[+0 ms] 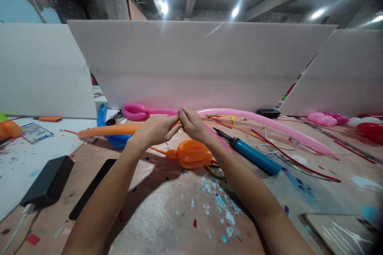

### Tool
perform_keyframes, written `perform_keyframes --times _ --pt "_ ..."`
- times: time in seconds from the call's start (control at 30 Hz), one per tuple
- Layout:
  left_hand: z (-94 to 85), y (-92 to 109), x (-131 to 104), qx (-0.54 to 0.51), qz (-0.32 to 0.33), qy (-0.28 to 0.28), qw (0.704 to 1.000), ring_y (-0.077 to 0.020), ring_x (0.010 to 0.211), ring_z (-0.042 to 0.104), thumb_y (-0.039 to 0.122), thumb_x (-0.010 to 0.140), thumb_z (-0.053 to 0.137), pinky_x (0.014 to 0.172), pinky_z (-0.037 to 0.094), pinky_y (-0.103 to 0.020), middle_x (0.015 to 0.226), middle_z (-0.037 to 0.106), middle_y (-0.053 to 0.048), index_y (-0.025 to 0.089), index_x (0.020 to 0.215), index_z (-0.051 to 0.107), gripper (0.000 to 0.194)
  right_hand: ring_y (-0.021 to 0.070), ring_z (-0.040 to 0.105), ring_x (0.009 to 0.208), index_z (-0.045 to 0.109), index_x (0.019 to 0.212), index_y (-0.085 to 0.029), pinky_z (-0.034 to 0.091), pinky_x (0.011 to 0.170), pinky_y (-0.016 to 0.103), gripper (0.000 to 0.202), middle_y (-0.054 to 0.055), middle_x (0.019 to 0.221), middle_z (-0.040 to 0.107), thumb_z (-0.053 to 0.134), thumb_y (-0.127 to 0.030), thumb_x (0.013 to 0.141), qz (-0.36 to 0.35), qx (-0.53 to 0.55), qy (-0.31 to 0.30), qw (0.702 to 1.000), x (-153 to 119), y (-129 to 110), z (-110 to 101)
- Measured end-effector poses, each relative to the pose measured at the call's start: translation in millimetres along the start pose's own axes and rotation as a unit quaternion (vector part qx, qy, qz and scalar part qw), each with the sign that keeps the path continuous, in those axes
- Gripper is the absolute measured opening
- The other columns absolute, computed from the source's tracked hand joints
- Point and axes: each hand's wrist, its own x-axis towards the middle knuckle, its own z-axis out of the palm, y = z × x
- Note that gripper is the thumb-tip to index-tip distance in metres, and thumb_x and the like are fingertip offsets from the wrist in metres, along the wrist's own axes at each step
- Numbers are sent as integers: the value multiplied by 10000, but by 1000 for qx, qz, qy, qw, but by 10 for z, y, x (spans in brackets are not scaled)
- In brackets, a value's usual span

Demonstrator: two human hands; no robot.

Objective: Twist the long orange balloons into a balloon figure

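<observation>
two hands pinch a long orange tube balloon (pixel 110 130) above a paint-flecked worktable (pixel 167 215).
left hand (pixel 157 128) and right hand (pixel 193 124) both closed on it, thumbs meeting; beneath, an orange balloon shape (pixel 191 154) already twisted, most of the tube left straight.

Paint-flecked table (pixel 167 215): blue pump (pixel 254 156), orange balloon (pixel 191 154), black power bank (pixel 49 181), scraps.

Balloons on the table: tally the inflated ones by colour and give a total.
Orange: 3, the long balloon held by the left hand and right hand, the twisted piece, one at the left edge
Pink: 3
Blue: 1
Red: 1
White: 1
Total: 9
</observation>
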Motion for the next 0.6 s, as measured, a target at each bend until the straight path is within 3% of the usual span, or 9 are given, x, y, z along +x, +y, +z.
perform_keyframes --times 0.17,0.3,0.5,0.6 --pt "-51 -40 -26 76 -44 0 996 -248 707 660 558 863 505 568 331 -303 849 717 -78 182 1037 579 420 81 402 347 484 848 -204 297 371 190 372 -78 439 447 393 -556 928 98 123 -8 988 30 -11 -191" --pt "-35 -78 -29 85 -52 -2 995 -244 741 668 582 852 510 572 334 -295 900 723 -65 207 1117 565 463 78 474 374 575 914 -184 347 372 173 364 -53 474 533 588 -540 837 135 113 -42 984 19 -51 -336" --pt "17 -195 -13 81 -69 85 991 -250 884 661 469 859 563 675 406 -307 1060 705 -74 208 1181 557 414 82 505 379 590 846 -174 351 351 171 376 -21 508 570 621 -547 811 159 111 28 981 44 6 -474" --pt "22 -217 -7 90 -49 110 989 -245 937 642 412 879 556 742 422 -313 1066 695 -89 197 1172 583 364 83 517 384 591 814 -163 331 331 172 428 6 545 592 558 -589 837 196 119 6 973 60 68 -510"
